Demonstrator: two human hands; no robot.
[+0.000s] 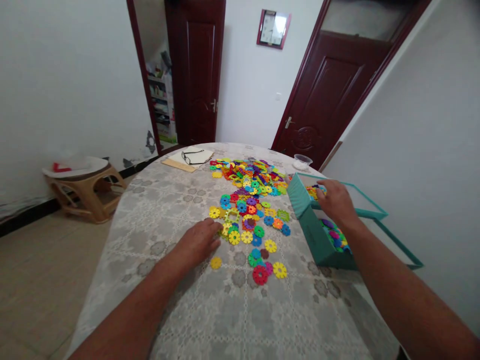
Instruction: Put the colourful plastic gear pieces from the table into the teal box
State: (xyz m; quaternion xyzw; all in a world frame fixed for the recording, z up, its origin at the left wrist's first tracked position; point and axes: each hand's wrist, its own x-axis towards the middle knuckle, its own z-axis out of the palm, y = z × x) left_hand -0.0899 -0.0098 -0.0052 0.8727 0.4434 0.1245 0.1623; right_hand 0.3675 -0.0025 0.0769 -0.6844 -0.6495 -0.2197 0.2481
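Observation:
My left hand (201, 241) rests on the table at the near-left edge of a scatter of plastic flower-shaped discs (246, 237). Its fingers are apart, and the fingertips touch yellow discs. My right hand (336, 201) reaches over the far section of a teal box (309, 235). Thumb and forefinger are close together there; what lies between them is too small to make out. Colourful pieces (312, 192) show in that far section beside the fingertips. More discs (335, 235) lie in the near section, partly hidden by my right forearm.
A dense heap of colourful pieces (255, 172) lies farther back. Glasses (193, 157) sit on papers (180, 163) at the far left. A clear plastic tub (302, 160) stands behind the box. Teal-framed lids (403, 245) extend rightward. A stool (88, 192) stands left of the table.

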